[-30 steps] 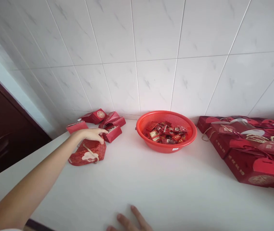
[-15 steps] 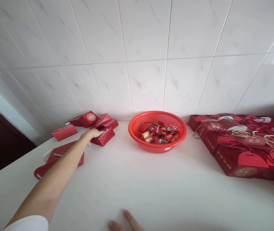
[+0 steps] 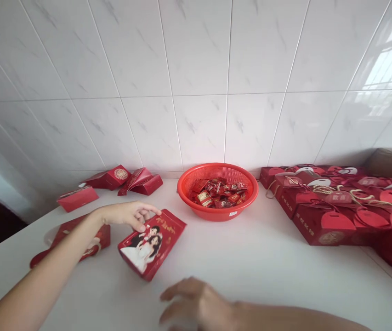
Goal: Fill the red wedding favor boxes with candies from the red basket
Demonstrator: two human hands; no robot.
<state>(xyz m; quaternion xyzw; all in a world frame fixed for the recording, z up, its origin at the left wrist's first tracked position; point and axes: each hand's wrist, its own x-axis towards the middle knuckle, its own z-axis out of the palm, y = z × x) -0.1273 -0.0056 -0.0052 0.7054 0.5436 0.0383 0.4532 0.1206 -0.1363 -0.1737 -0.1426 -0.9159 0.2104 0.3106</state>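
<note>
My left hand (image 3: 130, 214) grips the top edge of a red gift box (image 3: 156, 246), which is tilted above the white table. A cartoon of a couple in wedding clothes and gold writing cover its front panel. Below and to the right of the box is my right hand (image 3: 192, 301), somewhat blurred. Its fingers are apart and nothing is in them. A red plastic basket (image 3: 216, 214) of small wrapped sweets (image 3: 221, 193) stands behind, near the wall.
At the back left lie several red boxes (image 3: 78, 198), and another red box (image 3: 63, 230) is partly behind my left forearm. Many red boxes with cords and rounded flaps (image 3: 323, 225) fill the right side. A brown carton (image 3: 389, 162) stands behind them.
My left hand has brought a red box from the back-left group toward the table's middle. My right hand has moved further into view from the bottom edge. The view has shifted slightly.
</note>
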